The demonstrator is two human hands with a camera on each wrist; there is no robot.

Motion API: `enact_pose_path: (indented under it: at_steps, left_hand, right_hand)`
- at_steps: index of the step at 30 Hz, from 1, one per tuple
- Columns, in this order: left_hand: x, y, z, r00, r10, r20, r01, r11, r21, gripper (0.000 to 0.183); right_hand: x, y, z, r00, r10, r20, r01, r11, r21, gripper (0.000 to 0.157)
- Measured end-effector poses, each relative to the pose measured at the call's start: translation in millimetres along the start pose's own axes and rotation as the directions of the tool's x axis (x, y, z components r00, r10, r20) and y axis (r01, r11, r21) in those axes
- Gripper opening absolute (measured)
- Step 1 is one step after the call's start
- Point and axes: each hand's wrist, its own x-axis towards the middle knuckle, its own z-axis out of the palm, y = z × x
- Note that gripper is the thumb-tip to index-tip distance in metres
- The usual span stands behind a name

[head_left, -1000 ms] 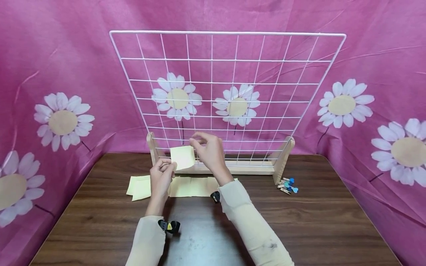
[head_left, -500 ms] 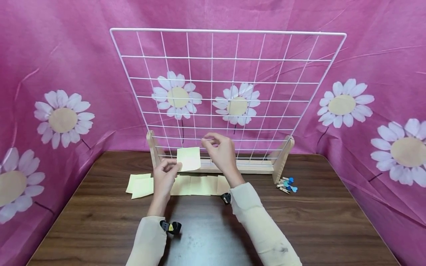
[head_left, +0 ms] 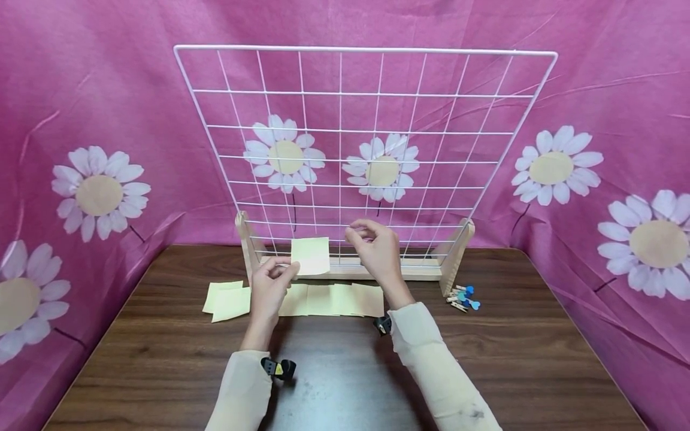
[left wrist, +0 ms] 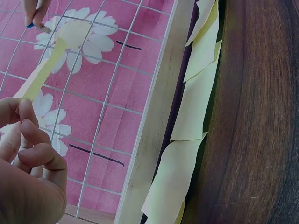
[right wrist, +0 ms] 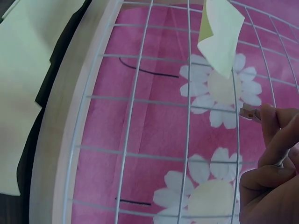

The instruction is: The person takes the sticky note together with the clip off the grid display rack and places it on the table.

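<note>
My left hand pinches a pale yellow sticky note by its lower left corner, in front of the white wire grid. In the left wrist view the held note shows nearly edge-on. To the right of it, apart from the note, my right hand pinches a small wooden clothespin between thumb and fingers. The clothespin's end points toward the grid wires in the right wrist view. A bit of blue shows at those fingertips in the left wrist view.
A row of overlapping yellow notes lies before the grid's wooden base. More notes lie to the left. Several clothespins with blue hearts are piled by the right foot. Pink flowered cloth surrounds the wooden table.
Both hands have shifted to the right, the left one carrying its note. My right hand has moved farther, widening the gap between it and the note.
</note>
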Motion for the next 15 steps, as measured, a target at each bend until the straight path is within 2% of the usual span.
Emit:
enact_pose_path:
  at_steps: [15]
  left_hand:
    - [-4.2,-3.5,2.4,0.999,0.042,0.022,-0.043,0.999,0.027,0.016]
  right_hand:
    - [-15.3,20.8,-24.7,0.990,0.137,-0.011,-0.137,0.990,0.046,0.013]
